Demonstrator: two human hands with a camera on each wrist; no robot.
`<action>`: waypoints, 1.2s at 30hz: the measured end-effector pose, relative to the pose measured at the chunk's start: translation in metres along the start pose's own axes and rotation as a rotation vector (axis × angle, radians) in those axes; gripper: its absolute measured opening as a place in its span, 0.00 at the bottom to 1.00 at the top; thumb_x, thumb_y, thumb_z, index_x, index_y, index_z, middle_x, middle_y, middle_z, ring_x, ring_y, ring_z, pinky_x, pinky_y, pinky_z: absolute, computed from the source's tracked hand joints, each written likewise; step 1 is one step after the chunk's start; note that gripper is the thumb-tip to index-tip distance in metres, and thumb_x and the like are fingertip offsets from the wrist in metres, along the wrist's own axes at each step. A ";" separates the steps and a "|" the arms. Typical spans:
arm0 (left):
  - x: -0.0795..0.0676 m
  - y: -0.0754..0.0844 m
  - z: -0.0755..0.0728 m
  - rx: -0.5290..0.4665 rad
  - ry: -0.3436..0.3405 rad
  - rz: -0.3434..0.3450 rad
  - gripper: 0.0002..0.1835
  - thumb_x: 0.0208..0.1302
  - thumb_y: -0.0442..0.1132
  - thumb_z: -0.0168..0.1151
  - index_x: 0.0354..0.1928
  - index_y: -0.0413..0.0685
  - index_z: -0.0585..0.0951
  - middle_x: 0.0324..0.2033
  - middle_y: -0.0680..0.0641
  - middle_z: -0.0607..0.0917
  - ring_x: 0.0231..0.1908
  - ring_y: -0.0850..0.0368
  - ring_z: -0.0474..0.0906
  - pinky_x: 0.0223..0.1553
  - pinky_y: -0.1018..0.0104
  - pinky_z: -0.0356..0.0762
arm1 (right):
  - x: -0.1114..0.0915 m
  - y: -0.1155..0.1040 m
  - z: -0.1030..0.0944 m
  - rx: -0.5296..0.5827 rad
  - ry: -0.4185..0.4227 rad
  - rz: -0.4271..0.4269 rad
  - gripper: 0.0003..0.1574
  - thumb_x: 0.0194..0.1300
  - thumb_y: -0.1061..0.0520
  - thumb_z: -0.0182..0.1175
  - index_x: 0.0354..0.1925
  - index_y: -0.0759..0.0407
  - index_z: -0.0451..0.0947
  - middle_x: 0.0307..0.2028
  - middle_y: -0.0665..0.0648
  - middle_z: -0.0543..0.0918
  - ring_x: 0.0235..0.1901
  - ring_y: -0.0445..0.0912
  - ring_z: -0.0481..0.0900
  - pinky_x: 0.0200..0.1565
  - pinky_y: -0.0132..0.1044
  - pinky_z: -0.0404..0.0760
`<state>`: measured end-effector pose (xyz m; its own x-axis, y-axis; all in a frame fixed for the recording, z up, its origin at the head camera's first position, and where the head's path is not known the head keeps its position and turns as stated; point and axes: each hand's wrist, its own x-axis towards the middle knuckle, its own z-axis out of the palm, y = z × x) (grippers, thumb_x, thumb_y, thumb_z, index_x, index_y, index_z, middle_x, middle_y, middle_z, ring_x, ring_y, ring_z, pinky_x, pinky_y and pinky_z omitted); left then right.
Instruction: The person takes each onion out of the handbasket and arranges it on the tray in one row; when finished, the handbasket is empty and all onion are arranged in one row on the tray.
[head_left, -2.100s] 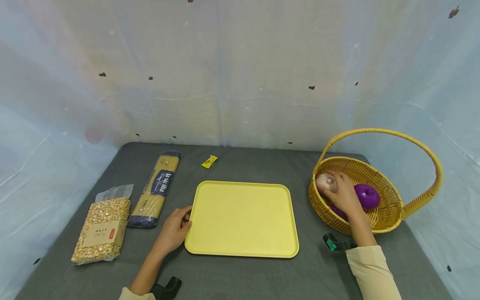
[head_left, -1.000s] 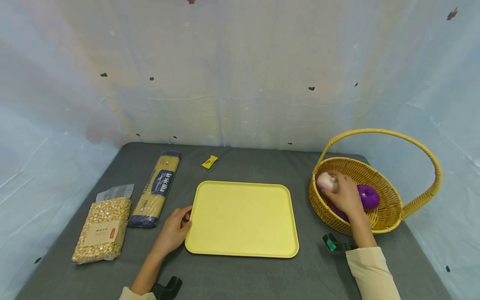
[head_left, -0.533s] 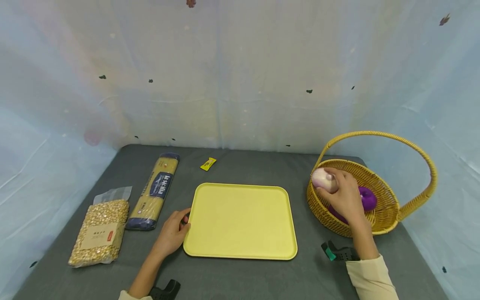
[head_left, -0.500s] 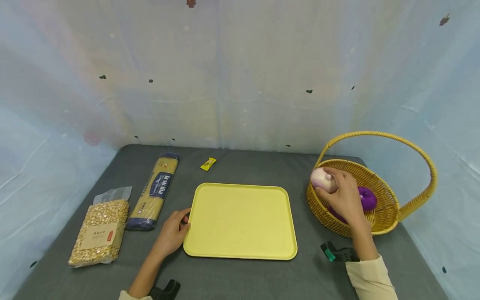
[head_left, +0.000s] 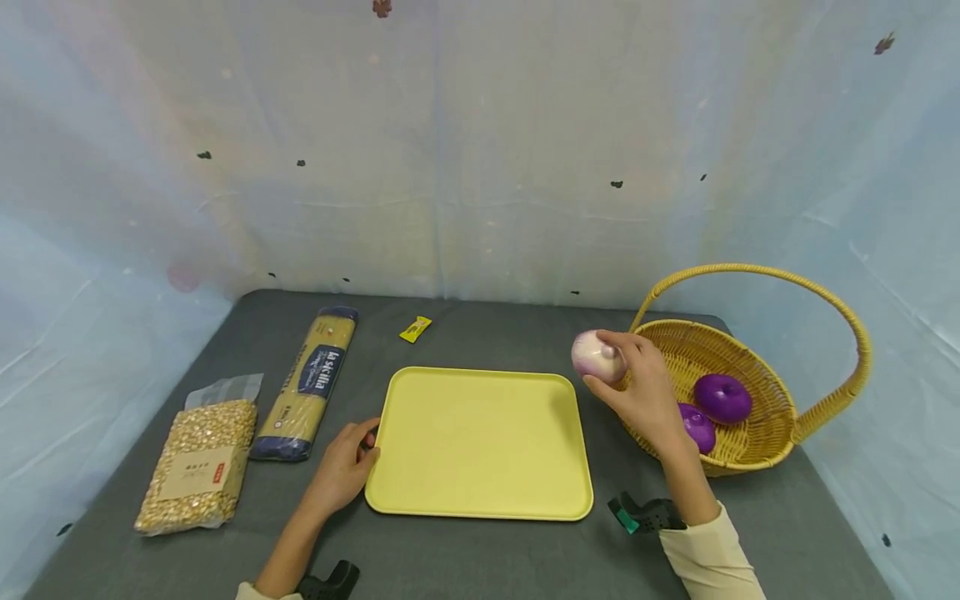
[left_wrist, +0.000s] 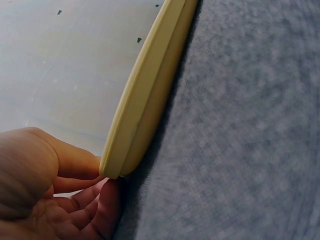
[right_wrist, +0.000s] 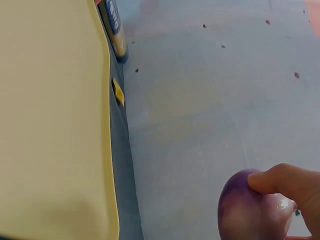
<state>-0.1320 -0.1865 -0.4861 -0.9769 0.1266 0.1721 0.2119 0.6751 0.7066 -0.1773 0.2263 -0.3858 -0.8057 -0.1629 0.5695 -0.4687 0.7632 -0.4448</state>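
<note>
My right hand (head_left: 647,396) holds a pale purple-and-white onion (head_left: 592,358) between thumb and fingers. It hangs beside the yellow tray's (head_left: 480,442) far right corner, just left of the wicker basket (head_left: 678,340). The right wrist view shows a digit pressed on the side of the onion (right_wrist: 255,212). At the tray's left edge, my left hand (head_left: 343,467) pinches the rim. In the left wrist view, one digit touches the rim, with other fingers curled below the tray corner (left_wrist: 132,125). Two glossy purple round items (head_left: 722,398) lie in the basket, one partly hidden by its wall.
A bag of corn kernels (head_left: 198,467) and a pasta packet (head_left: 307,383) lie on the left of the grey cloth-covered table (head_left: 480,558). Behind the tray is a small yellow packet (head_left: 415,329). The basket's tall handle (head_left: 757,269) arches over it. A pale curtain hangs behind.
My right hand has lifted the onion out of the basket and moved left toward the tray. The purple items in the basket are now more exposed. My left hand stays at the tray's edge.
</note>
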 end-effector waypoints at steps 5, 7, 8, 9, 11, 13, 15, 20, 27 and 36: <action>0.000 0.000 0.000 0.003 -0.002 -0.003 0.21 0.58 0.26 0.58 0.55 0.32 0.74 0.31 0.49 0.71 0.26 0.61 0.64 0.29 0.69 0.64 | 0.007 -0.013 0.011 0.027 -0.018 -0.031 0.39 0.46 0.54 0.73 0.57 0.56 0.72 0.51 0.64 0.72 0.50 0.57 0.68 0.47 0.54 0.66; 0.000 0.001 0.000 0.002 -0.004 -0.005 0.21 0.58 0.26 0.58 0.55 0.32 0.74 0.31 0.48 0.71 0.27 0.61 0.64 0.29 0.69 0.64 | 0.009 -0.017 0.016 0.040 -0.033 -0.033 0.38 0.47 0.53 0.72 0.57 0.56 0.72 0.52 0.63 0.72 0.50 0.57 0.68 0.47 0.55 0.67; 0.000 0.001 -0.001 0.001 -0.006 -0.007 0.21 0.58 0.26 0.58 0.55 0.33 0.74 0.32 0.48 0.71 0.27 0.61 0.64 0.29 0.69 0.64 | 0.010 -0.019 0.018 0.047 -0.042 -0.033 0.38 0.47 0.53 0.72 0.57 0.55 0.72 0.52 0.63 0.72 0.51 0.57 0.68 0.47 0.55 0.67; 0.000 0.001 -0.001 0.000 -0.007 -0.008 0.21 0.59 0.26 0.58 0.55 0.33 0.74 0.32 0.48 0.71 0.27 0.61 0.64 0.29 0.69 0.64 | 0.011 -0.021 0.020 0.049 -0.052 -0.032 0.38 0.48 0.53 0.72 0.57 0.55 0.72 0.52 0.63 0.71 0.51 0.57 0.67 0.47 0.55 0.68; 0.000 0.001 -0.001 -0.003 -0.008 -0.011 0.21 0.59 0.26 0.58 0.56 0.33 0.73 0.32 0.48 0.71 0.27 0.61 0.64 0.29 0.69 0.64 | 0.013 -0.025 0.025 0.054 -0.072 -0.030 0.37 0.49 0.52 0.71 0.58 0.54 0.71 0.53 0.63 0.71 0.52 0.57 0.67 0.48 0.55 0.68; -0.001 0.002 -0.001 -0.009 -0.007 -0.012 0.21 0.59 0.27 0.58 0.56 0.33 0.73 0.32 0.48 0.71 0.27 0.61 0.64 0.29 0.69 0.64 | 0.014 -0.028 0.031 0.062 -0.089 -0.033 0.37 0.50 0.51 0.71 0.58 0.53 0.71 0.54 0.62 0.71 0.53 0.57 0.66 0.49 0.55 0.67; -0.001 0.001 -0.001 -0.013 -0.002 -0.008 0.21 0.59 0.26 0.58 0.56 0.33 0.73 0.32 0.48 0.71 0.27 0.61 0.64 0.29 0.69 0.64 | 0.017 -0.030 0.038 0.069 -0.099 -0.035 0.37 0.50 0.50 0.71 0.58 0.52 0.71 0.54 0.62 0.71 0.53 0.56 0.66 0.50 0.56 0.67; -0.001 0.001 0.000 -0.013 0.005 -0.002 0.21 0.59 0.26 0.58 0.56 0.33 0.74 0.32 0.49 0.71 0.27 0.62 0.64 0.29 0.69 0.64 | 0.020 -0.038 0.053 0.094 -0.120 -0.028 0.37 0.50 0.49 0.71 0.58 0.50 0.71 0.55 0.60 0.70 0.54 0.55 0.67 0.50 0.55 0.67; 0.000 0.000 0.000 -0.015 -0.003 -0.008 0.21 0.59 0.27 0.58 0.56 0.33 0.73 0.32 0.48 0.71 0.27 0.61 0.64 0.29 0.70 0.64 | 0.024 -0.053 0.068 0.131 -0.131 -0.053 0.36 0.51 0.50 0.71 0.58 0.51 0.72 0.53 0.59 0.71 0.52 0.55 0.68 0.47 0.54 0.70; -0.001 -0.001 0.000 -0.013 -0.005 -0.011 0.21 0.60 0.27 0.57 0.56 0.33 0.73 0.32 0.49 0.71 0.27 0.61 0.64 0.29 0.70 0.64 | 0.028 -0.066 0.089 0.166 -0.162 -0.086 0.35 0.50 0.51 0.71 0.57 0.51 0.73 0.52 0.58 0.72 0.52 0.53 0.68 0.47 0.51 0.71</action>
<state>-0.1315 -0.1876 -0.4872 -0.9794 0.1226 0.1606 0.2011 0.6671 0.7173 -0.2013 0.1158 -0.4026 -0.8015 -0.3311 0.4980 -0.5804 0.6314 -0.5142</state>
